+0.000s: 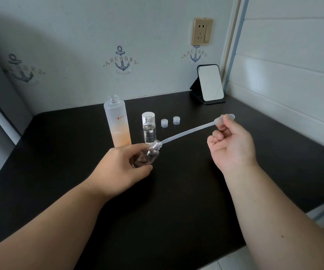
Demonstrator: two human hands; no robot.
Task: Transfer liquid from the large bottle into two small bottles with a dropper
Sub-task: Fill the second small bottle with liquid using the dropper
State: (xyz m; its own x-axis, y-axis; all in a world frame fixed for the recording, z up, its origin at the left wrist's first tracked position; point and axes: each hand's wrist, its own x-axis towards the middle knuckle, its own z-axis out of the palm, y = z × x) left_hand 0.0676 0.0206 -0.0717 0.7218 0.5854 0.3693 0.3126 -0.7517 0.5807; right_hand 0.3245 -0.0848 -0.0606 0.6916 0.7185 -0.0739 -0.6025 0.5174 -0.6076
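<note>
both forearms reach in over the dark table (176,201). left hand (124,166) grips a small clear bottle (147,155), tilted, neck toward the dropper (188,131). right hand (233,143) pinches the dropper's bulb; its tip sits at that bottle's mouth. large bottle (118,123) stands open just behind my left hand, orange liquid in its lower part. second small bottle (150,131) upright beside the large bottle, white cap (148,115) behind it, two little caps (170,121) further right. mirror (210,83) well behind, at the wall.

My left hand (126,162) covers the base of the small bottle (147,154); its liquid level I cannot tell.
</note>
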